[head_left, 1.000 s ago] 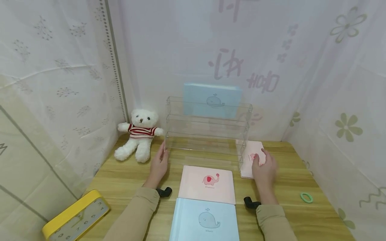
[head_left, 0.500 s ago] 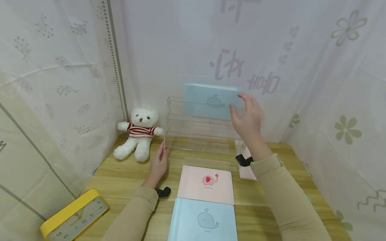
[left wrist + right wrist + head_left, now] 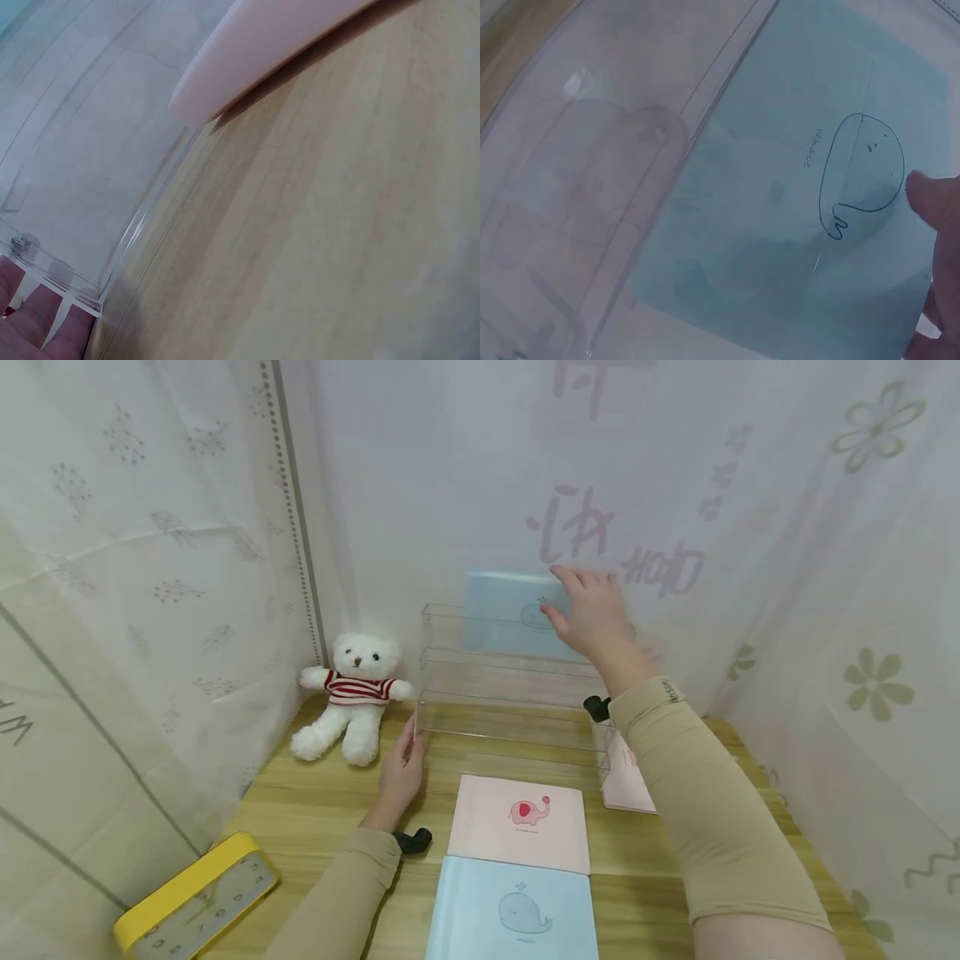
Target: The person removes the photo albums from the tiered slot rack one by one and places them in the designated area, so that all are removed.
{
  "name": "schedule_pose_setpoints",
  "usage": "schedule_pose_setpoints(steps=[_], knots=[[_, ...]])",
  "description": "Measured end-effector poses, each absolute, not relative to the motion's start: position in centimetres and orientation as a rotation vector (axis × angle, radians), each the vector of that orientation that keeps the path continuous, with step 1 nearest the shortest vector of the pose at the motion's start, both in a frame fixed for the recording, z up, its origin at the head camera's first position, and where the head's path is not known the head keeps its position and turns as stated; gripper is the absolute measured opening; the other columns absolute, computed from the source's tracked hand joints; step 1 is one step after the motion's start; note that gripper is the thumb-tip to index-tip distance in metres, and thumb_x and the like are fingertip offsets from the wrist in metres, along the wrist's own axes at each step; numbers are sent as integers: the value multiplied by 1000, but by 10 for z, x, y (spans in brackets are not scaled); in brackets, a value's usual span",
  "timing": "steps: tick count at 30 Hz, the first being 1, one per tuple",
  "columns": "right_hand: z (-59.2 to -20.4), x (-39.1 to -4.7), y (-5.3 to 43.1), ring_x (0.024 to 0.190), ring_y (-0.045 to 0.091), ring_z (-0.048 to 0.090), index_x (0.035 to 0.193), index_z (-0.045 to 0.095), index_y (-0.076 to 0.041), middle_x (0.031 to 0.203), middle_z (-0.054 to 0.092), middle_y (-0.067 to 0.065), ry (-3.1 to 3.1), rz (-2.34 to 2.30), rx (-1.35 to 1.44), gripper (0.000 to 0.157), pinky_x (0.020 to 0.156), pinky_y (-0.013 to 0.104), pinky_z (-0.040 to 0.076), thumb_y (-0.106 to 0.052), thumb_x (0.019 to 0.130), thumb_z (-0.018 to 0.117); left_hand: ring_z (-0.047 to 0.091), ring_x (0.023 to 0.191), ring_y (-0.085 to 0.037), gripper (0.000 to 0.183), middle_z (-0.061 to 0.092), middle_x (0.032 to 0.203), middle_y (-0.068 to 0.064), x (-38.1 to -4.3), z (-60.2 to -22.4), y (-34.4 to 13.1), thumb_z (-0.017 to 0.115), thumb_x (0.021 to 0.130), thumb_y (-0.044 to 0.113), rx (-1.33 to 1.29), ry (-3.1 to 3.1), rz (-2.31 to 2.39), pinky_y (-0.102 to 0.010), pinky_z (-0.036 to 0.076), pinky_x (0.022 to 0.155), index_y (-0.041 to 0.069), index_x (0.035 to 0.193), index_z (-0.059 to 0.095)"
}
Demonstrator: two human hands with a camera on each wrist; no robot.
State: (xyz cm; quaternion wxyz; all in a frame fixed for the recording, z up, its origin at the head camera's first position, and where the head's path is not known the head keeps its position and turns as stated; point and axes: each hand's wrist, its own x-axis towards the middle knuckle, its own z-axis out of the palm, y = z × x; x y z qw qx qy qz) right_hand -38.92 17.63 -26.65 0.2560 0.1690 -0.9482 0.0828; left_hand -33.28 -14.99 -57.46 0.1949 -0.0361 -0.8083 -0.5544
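Note:
A clear tiered rack stands at the back of the wooden table. On its top tier stands a light blue book with a whale on the cover. My right hand pinches this book near its upper right edge; in the right wrist view the thumb lies on the cover's edge and the fingers reach behind. Low on the rack's left side, my left hand rests with fingers against the outer panel. Those fingers show through the clear plastic in the left wrist view; its thumb is hidden there.
Before the rack lie a pink elephant book and another blue whale book. More pink covers lie at the rack's right, partly behind my right arm. A white teddy bear sits at left; a yellow clock is nearer.
My right hand has left the pink cover at the rack's right, risen to the top tier and taken hold of the blue book. My left hand has stayed at the rack's side.

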Motion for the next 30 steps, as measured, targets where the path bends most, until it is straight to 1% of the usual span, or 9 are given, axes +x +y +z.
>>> schedule_pose_setpoints(steps=[3, 6, 8, 13, 17, 22, 24, 27, 30], knots=[[-270, -389, 172, 152, 45, 47, 167, 47, -21, 162, 55, 17, -2574, 253, 413, 61, 136, 67, 25, -38, 111, 66, 64, 141, -48, 54, 63, 156, -25, -334, -574, -152, 53, 117, 28, -117, -2267, -1519, -68, 53, 116, 33, 170, 45], [-272, -389, 168, 144, 44, 49, 161, 54, -23, 155, 57, 18, -2521, 311, 404, 54, 131, 64, 31, -33, 111, 68, 65, 139, -49, 55, 63, 156, -26, -335, -573, -154, 53, 116, 27, -113, -2262, -1515, -69, 53, 114, 36, 169, 46], [-274, -391, 166, 142, 44, 51, 158, 58, -24, 153, 59, 17, -2490, 365, 401, 51, 129, 64, 32, -31, 110, 70, 66, 138, -49, 54, 64, 155, -26, -335, -571, -154, 54, 116, 26, -100, -2264, -1506, -70, 53, 113, 36, 169, 47], [-275, -396, 162, 141, 42, 55, 148, 70, -24, 152, 68, 12, -2447, 537, 368, 43, 127, 63, 32, -28, 106, 77, 64, 142, -46, 55, 60, 160, -22, -332, -569, -154, 54, 116, 26, -67, -2279, -1571, -68, 49, 120, 35, 170, 45], [-277, -400, 161, 137, 40, 56, 136, 78, -21, 146, 73, 10, -2402, 723, 321, 33, 129, 59, 33, -22, 103, 80, 58, 150, -44, 55, 54, 167, -18, -329, -568, -152, 53, 118, 27, -57, -2293, -1624, -64, 47, 126, 35, 171, 42], [-281, -402, 160, 133, 36, 56, 125, 84, -16, 137, 77, 9, -2298, 926, 228, 23, 124, 52, 42, -13, 102, 78, 55, 153, -42, 55, 52, 169, -17, -329, -566, -151, 53, 118, 24, -85, -2292, -1631, -60, 47, 127, 31, 171, 43], [-282, -401, 160, 133, 36, 56, 122, 85, -15, 135, 78, 9, -2263, 975, 196, 22, 123, 50, 44, -12, 102, 78, 54, 153, -41, 55, 52, 169, -17, -330, -566, -151, 53, 118, 25, -103, -2288, -1641, -57, 47, 127, 28, 172, 43], [-282, -398, 161, 135, 35, 57, 121, 86, -14, 132, 78, 10, -2223, 1009, 174, 21, 126, 49, 42, -10, 102, 77, 53, 154, -40, 54, 51, 170, -18, -330, -565, -153, 52, 118, 26, -117, -2287, -1650, -56, 48, 127, 27, 172, 42], [-280, -394, 162, 131, 37, 59, 119, 86, -12, 127, 79, 11, -2178, 1011, 175, 20, 123, 49, 45, -9, 102, 76, 53, 154, -40, 54, 51, 170, -18, -330, -566, -154, 51, 119, 28, -120, -2292, -1659, -56, 48, 127, 28, 172, 41]])
